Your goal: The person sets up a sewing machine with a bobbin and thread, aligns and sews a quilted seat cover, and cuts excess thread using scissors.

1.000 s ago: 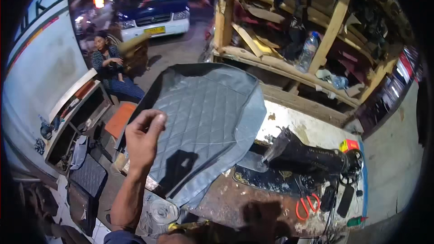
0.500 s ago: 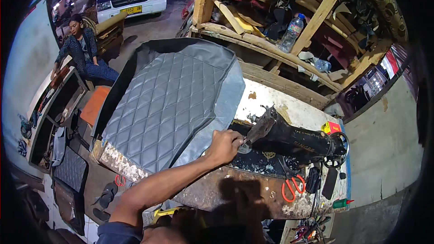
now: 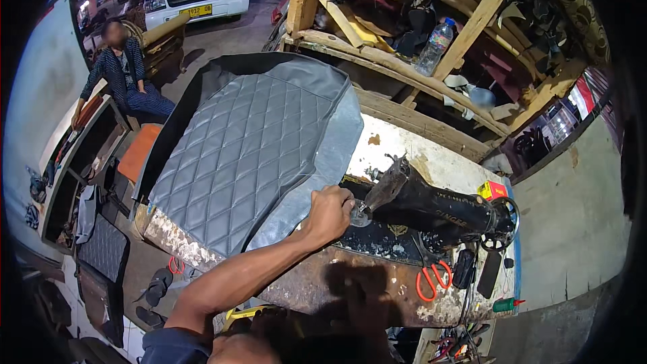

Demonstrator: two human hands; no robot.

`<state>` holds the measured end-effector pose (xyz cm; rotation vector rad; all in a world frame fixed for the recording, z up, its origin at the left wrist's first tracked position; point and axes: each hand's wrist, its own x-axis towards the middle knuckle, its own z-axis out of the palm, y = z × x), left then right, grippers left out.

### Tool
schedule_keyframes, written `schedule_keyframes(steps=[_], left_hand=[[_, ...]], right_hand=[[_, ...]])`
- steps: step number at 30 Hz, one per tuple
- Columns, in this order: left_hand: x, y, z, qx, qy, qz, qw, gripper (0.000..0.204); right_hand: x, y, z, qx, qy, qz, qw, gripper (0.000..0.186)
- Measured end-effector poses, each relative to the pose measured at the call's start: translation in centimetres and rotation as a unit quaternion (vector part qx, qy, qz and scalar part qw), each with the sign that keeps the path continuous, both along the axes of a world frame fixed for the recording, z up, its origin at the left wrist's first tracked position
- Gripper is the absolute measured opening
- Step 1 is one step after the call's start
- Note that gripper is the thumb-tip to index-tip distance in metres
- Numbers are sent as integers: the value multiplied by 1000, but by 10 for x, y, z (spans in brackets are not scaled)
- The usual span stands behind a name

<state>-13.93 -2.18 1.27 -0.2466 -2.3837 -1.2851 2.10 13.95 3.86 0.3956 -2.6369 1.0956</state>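
On the worn table [image 3: 404, 291], the cover [image 3: 242, 155] lay just left of my left hand [image 3: 330, 214], fingers curled beside the sewing machine [image 3: 438, 210]; I couldn't tell what they held. The cover looked grey, diamond-quilted.

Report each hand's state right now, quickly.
Left hand: fingers curled beside the sewing machine; grip cannot be told.
Right hand: not discernible; state cannot be told.

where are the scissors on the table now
The scissors lie right of centre in the head view, on the near side of the black sewing machine, left of the green bottle.
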Motion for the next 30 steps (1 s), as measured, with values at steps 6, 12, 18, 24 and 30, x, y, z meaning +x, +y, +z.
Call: schedule_keyframes(steps=[6,12,18,24,30], left_hand=[[0,-1,3,2,-1,-11,1000,10],[-2,-4,-1,28,-17,-28,999,10],[-3,-4,-4,31,-19,-33,999,9],[1,-5,4,13,-14,-17,1000,10],[0,-5,0,8,-24,-25,999,10]], right_hand=[[-2,1,1,17,43,9,999,15],[2,1,-5,-17,0,-7,1000,15],[-1,-3,4,-32,-16,-1,999,16],[2,-2,4,-30,-30,-8,999,18],[2,1,-1,-4,-17,-10,1000,16]])
